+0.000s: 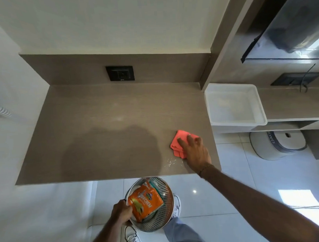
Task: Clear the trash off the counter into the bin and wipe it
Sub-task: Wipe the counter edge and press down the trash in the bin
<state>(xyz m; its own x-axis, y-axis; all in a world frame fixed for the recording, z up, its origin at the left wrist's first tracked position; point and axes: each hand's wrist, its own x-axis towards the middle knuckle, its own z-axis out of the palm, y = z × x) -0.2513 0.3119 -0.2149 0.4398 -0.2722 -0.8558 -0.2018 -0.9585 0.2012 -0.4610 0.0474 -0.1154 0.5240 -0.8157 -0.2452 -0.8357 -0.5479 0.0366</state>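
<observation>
A folded coral-red cloth point(179, 141) lies near the right front corner of the brown counter point(100, 114). My right hand point(194, 152) rests flat on it, fingers spread. White crumbs point(171, 162) speckle the counter just in front of the cloth. Below the counter's front edge, my left hand point(121, 211) grips the rim of a round perforated metal bin point(165, 202). Inside the bin lies an orange snack packet point(146, 202) on top of other wrappers.
A white plastic tray point(234, 125) sits on a lower shelf to the right of the counter. A black socket plate point(120, 73) is on the back panel. A white-lidded round bin point(275, 144) stands on the tiled floor at right. My shoes are under the metal bin.
</observation>
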